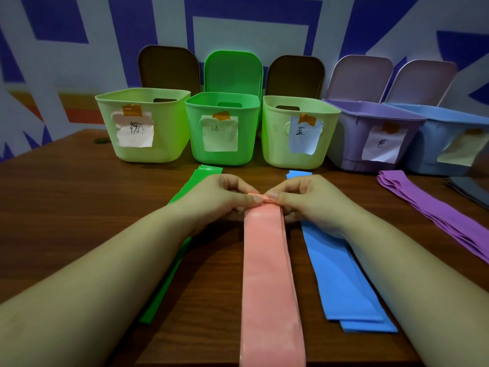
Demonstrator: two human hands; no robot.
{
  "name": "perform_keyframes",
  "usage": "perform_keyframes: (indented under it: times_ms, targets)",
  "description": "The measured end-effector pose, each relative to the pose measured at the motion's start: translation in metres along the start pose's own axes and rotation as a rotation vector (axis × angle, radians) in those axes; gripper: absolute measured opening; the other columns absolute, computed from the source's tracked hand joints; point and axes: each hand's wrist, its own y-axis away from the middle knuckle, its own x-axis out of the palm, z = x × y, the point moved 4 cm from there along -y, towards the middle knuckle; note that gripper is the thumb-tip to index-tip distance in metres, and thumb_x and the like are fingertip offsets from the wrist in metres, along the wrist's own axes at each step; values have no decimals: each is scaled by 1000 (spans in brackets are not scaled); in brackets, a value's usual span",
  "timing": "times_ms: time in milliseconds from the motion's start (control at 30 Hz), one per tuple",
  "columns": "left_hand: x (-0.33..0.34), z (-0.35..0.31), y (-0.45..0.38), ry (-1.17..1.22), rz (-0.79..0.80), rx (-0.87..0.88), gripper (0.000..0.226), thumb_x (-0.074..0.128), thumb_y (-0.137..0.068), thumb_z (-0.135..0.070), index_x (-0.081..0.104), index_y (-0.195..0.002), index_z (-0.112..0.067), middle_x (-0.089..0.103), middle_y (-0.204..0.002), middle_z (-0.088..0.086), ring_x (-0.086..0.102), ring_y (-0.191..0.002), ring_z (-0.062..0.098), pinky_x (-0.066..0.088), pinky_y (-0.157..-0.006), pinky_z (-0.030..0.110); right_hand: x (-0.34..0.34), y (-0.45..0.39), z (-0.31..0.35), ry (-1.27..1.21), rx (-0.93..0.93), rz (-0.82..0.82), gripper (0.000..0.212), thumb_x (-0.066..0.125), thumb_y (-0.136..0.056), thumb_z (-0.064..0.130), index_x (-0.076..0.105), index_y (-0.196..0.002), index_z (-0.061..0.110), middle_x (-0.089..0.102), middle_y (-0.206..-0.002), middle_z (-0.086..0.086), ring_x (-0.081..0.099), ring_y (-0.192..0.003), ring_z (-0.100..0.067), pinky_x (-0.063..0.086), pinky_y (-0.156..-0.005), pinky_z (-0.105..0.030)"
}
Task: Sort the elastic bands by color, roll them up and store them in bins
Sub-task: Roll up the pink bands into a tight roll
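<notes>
A long pink band [268, 282] lies lengthwise on the wooden table [66, 207], running toward me. My left hand [219, 197] and my right hand [304, 200] both pinch its far end, where a small fold is turned over. Green bands [206, 172] lie under my left arm and blue bands [341, 282] lie to the right of the pink one. Purple bands [434, 210] lie further right. Five labelled bins stand in a row behind: pale green [143, 154], green [219, 157], pale green [293, 160], purple [352, 144] and blue [428, 149].
Each bin's lid stands open behind it against a blue and white patterned wall. Dark grey bands [468, 189] lie at the far right edge. The table's near edge is at the bottom of the view.
</notes>
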Motion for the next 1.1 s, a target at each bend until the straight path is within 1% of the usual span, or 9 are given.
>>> perform_keyframes:
  times_ms: [167,267,433,567,633,700,800,967,1100]
  targets:
    - [6,1,3,80,120,-83,14,67,-78,-23,62,-83,-11,59,-67,4,58,-61,12,54,-55,21,1,1,3,0,-88,-26,6,66,-84,10,70,-87,8,61,-52,10,55,-50,1,50,-57,-17]
    - [5,1,2,68,104,-87,15,62,-86,-24,63,-81,-11,60,-61,-1,61,-54,6,50,-49,17,0,2,5,-6,-116,-30,7,66,-83,8,70,-89,6,62,-54,9,53,-51,1,46,-56,-16]
    - [3,1,1,70,96,-62,9,63,-85,-10,67,-92,-7,63,-80,10,64,-64,7,54,-54,17,1,1,4,-29,-109,-7,10,70,-79,7,68,-88,9,67,-79,-3,61,-72,-10,51,-67,-22]
    - [5,-2,3,68,48,8,7,65,-81,-5,65,-85,-9,58,-87,18,60,-68,13,53,-53,16,3,0,2,-156,-20,30,6,67,-83,12,65,-86,8,61,-56,6,53,-48,-1,45,-50,-15]
    - [5,-1,3,71,32,37,10,67,-77,-5,65,-86,-9,60,-93,22,58,-76,20,53,-58,18,3,0,-1,-142,43,39,14,64,-86,23,64,-84,10,55,-49,8,50,-45,-1,47,-54,-19]
    - [5,-1,3,50,23,60,13,70,-73,-9,66,-86,-10,63,-95,23,58,-76,22,52,-60,20,2,0,-3,-61,48,15,16,65,-85,26,67,-82,11,57,-55,3,53,-52,-5,53,-61,-25]
    - [5,-1,3,28,23,47,9,70,-76,-10,66,-84,-11,58,-90,22,55,-76,24,51,-60,22,1,0,0,-31,-10,-17,13,66,-84,21,68,-77,10,56,-49,8,51,-48,-2,48,-55,-18]
    - [9,-1,7,43,132,-107,13,63,-85,-19,62,-92,-9,61,-68,5,61,-57,11,52,-50,21,2,3,3,-26,-65,-16,4,67,-83,11,68,-82,8,58,-48,9,50,-44,2,40,-47,-11]
    - [9,-1,7,92,165,-143,20,57,-89,-29,63,-87,-11,65,-64,3,64,-60,11,57,-57,22,2,4,4,-10,-82,-2,4,68,-82,10,68,-84,7,60,-53,9,51,-48,2,42,-50,-12]
